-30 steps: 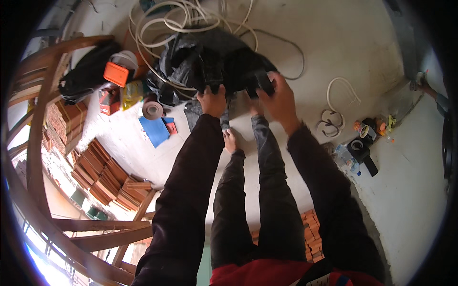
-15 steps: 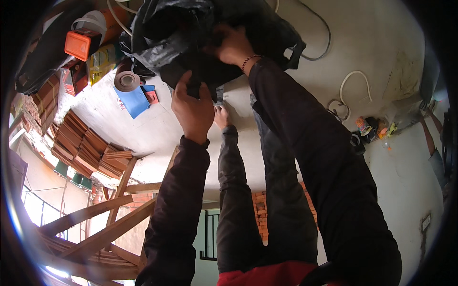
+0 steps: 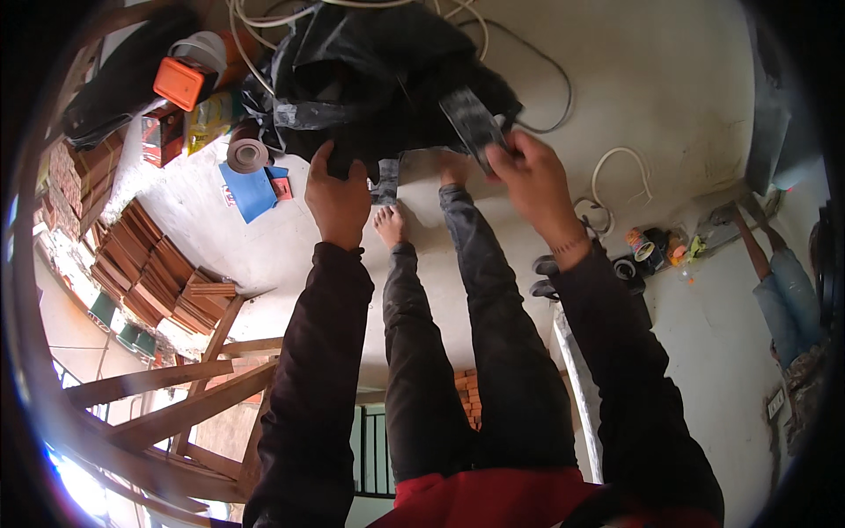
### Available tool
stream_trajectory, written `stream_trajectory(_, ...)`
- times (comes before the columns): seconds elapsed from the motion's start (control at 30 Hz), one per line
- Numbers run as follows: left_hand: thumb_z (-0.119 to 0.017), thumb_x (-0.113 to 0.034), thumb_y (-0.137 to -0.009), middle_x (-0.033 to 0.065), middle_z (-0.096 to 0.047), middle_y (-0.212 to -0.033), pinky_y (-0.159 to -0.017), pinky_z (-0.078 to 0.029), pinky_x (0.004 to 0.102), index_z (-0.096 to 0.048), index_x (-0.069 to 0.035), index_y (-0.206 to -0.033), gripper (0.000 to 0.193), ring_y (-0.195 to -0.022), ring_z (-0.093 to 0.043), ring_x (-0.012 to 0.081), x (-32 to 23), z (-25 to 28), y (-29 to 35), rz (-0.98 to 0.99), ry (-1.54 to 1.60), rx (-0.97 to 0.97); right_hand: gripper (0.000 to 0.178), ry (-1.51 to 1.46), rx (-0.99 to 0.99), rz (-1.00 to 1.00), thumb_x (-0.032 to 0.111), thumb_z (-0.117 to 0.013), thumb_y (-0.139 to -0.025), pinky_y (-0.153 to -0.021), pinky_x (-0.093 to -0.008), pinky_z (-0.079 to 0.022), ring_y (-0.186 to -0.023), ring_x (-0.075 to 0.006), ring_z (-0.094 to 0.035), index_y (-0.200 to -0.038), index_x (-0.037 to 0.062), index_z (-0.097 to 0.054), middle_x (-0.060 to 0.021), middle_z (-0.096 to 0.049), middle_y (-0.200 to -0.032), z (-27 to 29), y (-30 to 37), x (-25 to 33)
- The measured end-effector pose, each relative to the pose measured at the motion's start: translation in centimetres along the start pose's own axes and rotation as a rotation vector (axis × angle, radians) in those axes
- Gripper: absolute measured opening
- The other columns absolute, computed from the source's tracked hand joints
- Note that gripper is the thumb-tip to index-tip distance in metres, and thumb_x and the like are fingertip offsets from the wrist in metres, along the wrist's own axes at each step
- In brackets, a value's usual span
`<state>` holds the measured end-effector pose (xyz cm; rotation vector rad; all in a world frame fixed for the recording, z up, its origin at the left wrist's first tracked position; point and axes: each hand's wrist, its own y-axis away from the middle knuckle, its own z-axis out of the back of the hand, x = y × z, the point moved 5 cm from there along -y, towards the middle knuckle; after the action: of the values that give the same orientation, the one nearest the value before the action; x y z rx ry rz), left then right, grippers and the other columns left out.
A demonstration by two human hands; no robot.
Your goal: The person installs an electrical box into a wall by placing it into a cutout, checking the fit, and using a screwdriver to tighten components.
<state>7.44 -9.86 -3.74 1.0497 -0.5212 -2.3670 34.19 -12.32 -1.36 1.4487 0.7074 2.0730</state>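
Note:
A large black plastic bag (image 3: 365,66) lies crumpled at the top middle, its mouth toward me. My left hand (image 3: 338,204) is closed on the bag's near edge, thumb and fingers pinching it. Just right of the bag, my right hand (image 3: 539,185) grips one end of a dark grey flat rectangular piece (image 3: 471,116), held at a slant and slightly blurred. What the bag contains is hidden in its dark folds. A similar dark grey piece (image 3: 385,182) shows on the floor between the bag and my bare foot.
A paper roll (image 3: 247,156) and blue folder (image 3: 253,191) lie left of the bag, near an orange-lidded container (image 3: 180,83). Pale hoses (image 3: 616,167) curl on the floor. Stacked tiles (image 3: 150,264) and wooden beams (image 3: 167,378) stand left. Another person's legs (image 3: 779,282) show right.
My right hand has come out of the bag and moved right, now with the dark grey flat piece in it. My left hand stays at the bag's edge.

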Motion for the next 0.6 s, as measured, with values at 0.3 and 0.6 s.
stream_trajectory(0.3,-0.047,-0.049,-0.096,0.0071,-0.047,-0.128,-0.085,-0.048,0.0406,-0.034,-0.011,-0.143,0.062,-0.107,-0.053,0.0192,-7.2,5.8,16.8,0.481,0.884,0.560,0.017,0.072,0.178,0.286,0.012,-0.073,-0.077,-0.064,-0.0385,-0.046,-0.073,-0.0321,-0.057,-0.080,0.0006,-0.060,-0.0141,-0.057,-0.079,2.6,16.4,10.5)
stream_trajectory(0.6,-0.057,-0.033,-0.090,0.0105,-0.049,-0.131,-0.094,-0.047,0.0562,-0.035,-0.017,-0.137,0.054,-0.120,-0.052,0.0292,-7.3,13.6,25.9,0.374,1.360,0.646,0.018,-0.033,0.399,0.375,0.020,-0.070,-0.085,-0.063,-0.0295,-0.049,-0.079,-0.0131,-0.061,-0.093,0.0061,-0.062,-0.0033,-0.064,-0.093,-0.1,19.8,15.6)
